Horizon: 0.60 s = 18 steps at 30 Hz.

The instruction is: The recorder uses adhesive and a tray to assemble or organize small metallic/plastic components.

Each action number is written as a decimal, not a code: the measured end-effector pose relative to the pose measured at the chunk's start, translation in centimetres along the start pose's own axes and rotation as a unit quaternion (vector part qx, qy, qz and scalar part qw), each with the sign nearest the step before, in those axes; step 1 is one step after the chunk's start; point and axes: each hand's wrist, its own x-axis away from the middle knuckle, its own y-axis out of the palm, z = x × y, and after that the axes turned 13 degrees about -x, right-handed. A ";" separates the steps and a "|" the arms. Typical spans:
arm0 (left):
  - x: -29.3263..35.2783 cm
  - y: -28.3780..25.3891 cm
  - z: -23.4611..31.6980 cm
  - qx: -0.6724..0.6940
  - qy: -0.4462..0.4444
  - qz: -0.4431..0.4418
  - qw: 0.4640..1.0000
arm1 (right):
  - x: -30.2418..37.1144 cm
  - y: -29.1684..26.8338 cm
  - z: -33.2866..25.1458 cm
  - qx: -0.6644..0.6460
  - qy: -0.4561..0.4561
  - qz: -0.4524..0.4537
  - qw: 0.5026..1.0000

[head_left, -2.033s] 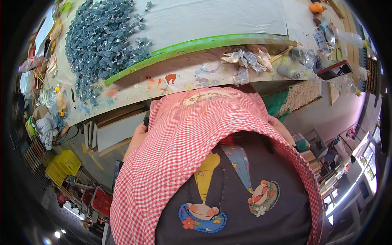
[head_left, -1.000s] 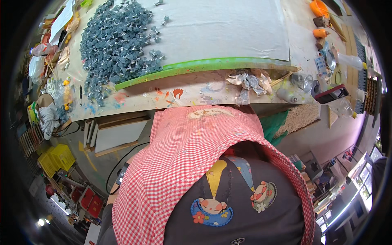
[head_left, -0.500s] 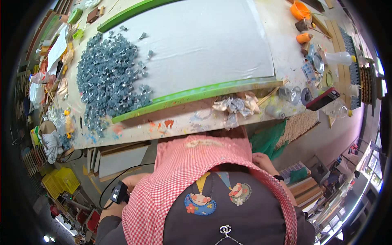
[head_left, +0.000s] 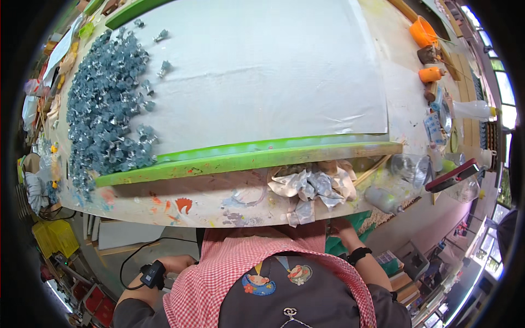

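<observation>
My left hand (head_left: pixel 178 263) hangs low beside my red-and-white checked apron (head_left: pixel 219 268), below the table edge; its fingers are too hidden to read. Near the table's front edge is my right hand (head_left: pixel 342 229), just below a crumpled, paint-stained cloth (head_left: pixel 311 186); its fingertips are hidden, so I cannot tell what they do. On the table, a large heap of blue-grey, flower-like pieces (head_left: pixel 106 104) lies left of a white sheet (head_left: pixel 262 82). A few loose pieces (head_left: pixel 164 68) rest on the sheet. A green wooden strip (head_left: pixel 246 160) runs along the sheet's near side.
To the right stand an orange bucket (head_left: pixel 423 31), an orange bottle (head_left: pixel 431 74) and a clear plastic bottle (head_left: pixel 473 110). A phone-like dark red device (head_left: pixel 453 175) juts over the table's right side. Below left is a yellow crate (head_left: pixel 56 238). A second green strip (head_left: pixel 134 12) lies at the back.
My view has shifted closer over the table. My right hand has moved up and forward to the table edge, by the cloth; my left hand has come forward a little beside the apron.
</observation>
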 end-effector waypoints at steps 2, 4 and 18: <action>-1.9 -1.1 -0.4 -0.015 0.019 -0.032 0.999 | -2.8 0.2 -0.5 0.069 0.023 0.052 0.996; -4.4 -1.9 -2.9 -0.046 0.058 0.014 0.997 | -5.8 -0.2 0.3 0.056 -0.023 0.053 0.997; -0.3 3.3 -1.5 -0.125 0.034 0.820 0.557 | -8.6 17.4 -2.0 0.480 -0.250 -0.136 0.830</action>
